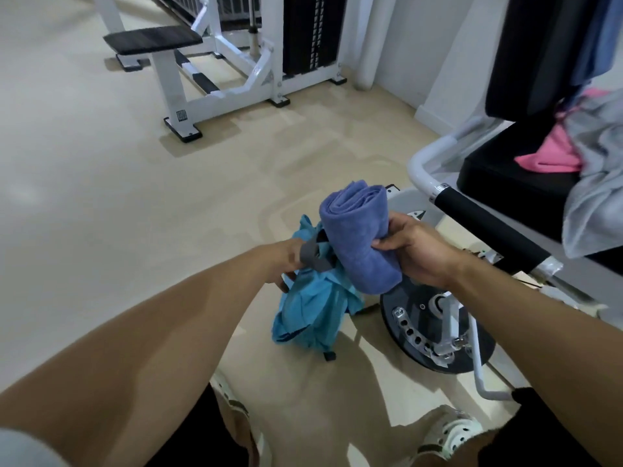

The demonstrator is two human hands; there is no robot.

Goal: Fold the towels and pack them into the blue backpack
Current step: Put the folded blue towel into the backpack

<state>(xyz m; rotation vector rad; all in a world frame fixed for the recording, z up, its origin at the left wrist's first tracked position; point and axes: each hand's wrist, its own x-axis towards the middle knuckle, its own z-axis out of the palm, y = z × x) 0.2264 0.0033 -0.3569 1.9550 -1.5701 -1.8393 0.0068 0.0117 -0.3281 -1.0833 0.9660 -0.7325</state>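
While left hand (286, 264) grips backpack (313, 308), right hand (414, 251) holds rolled towel (357, 234) above.

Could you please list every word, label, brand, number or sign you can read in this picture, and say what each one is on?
No text can be read here.
Small square sticker on the white bench frame: a code-like pattern, too small and blurred to read.
Label plate on the machine behind the rolled blue towel: mostly hidden, unreadable.
Blue backpack: no print visible.
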